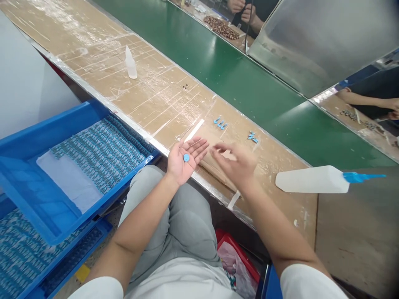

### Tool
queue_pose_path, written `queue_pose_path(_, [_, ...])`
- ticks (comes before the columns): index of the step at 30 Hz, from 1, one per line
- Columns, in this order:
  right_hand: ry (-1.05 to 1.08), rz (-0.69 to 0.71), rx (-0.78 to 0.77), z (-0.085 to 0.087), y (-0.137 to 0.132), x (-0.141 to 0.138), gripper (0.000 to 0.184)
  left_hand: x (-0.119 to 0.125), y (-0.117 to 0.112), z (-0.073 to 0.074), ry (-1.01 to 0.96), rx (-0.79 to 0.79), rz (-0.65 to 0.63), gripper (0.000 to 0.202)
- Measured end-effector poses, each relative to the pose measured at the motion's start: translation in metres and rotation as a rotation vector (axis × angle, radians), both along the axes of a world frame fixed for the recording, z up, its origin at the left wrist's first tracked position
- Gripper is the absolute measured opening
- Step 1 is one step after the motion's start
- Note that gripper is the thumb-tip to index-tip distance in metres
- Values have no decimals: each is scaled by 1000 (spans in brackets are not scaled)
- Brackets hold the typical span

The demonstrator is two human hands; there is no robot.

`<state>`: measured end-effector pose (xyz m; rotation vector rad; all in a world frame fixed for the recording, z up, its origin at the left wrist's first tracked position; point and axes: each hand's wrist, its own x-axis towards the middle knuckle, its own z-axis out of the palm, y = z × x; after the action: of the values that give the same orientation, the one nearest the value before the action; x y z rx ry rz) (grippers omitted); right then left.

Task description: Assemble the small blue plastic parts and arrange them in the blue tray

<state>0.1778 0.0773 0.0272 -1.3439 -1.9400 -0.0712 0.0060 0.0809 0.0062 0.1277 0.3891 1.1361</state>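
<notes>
My left hand (186, 162) is turned palm up with its fingers stretched out. A small round blue disc (186, 158) lies loose on that palm. Just to the right, my right hand (235, 162) hovers over the front of the workbench, somewhat blurred. Its thumb and fingers curl together in a pinch; whatever is between the tips, if anything, cannot be made out. Beyond the hands, several small blue hook-shaped pieces (220, 123) lie in a row on the bench. A little heap of blue pieces (252, 137) lies to their right.
A large white bottle with a blue nozzle (313, 180) lies at right; a small white bottle (131, 64) is farther left. A blue tray (28, 145) of teal pieces stands at left. Behind the brown bench (149, 97) runs a green belt (193, 50). Other people's hands (241, 10) are across it.
</notes>
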Motion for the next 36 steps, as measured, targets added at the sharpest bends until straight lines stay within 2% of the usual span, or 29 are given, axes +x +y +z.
queue_pose_path(2, [-16, 156, -23, -1, -26, -22, 20, 3, -4, 2, -6, 4, 8, 39])
queue_pose_path(3, [-19, 183, -52, -3, -34, -31, 24, 5, -6, 3, -12, 5, 4, 39])
queue_pose_path(7, [80, 153, -157, -15, -43, -43, 28, 8, -14, 6, -18, 17, -45, 35])
queue_pose_path(11, [75, 129, -178, -14, -42, -36, 21, 11, -19, 7, 9, 69, -119, 34])
queue_pose_path(14, [-30, 128, -140, -9, -44, -32, 19, 13, -21, 5, 16, 84, -139, 34])
queue_pose_path(21, [-114, 97, 14, -6, -51, -25, 17, 19, -26, 5, 3, 62, -199, 29])
queue_pose_path(27, [-99, 135, 17, 4, -55, -14, 15, 20, -26, 4, -11, -10, -257, 25])
queue_pose_path(32, [-166, 75, 176, 2, -54, 3, 25, 22, -24, 0, 33, -66, -313, 17])
queue_pose_path(36, [-206, 74, 270, 0, -53, 14, 33, 24, -28, 3, 56, -10, -313, 15])
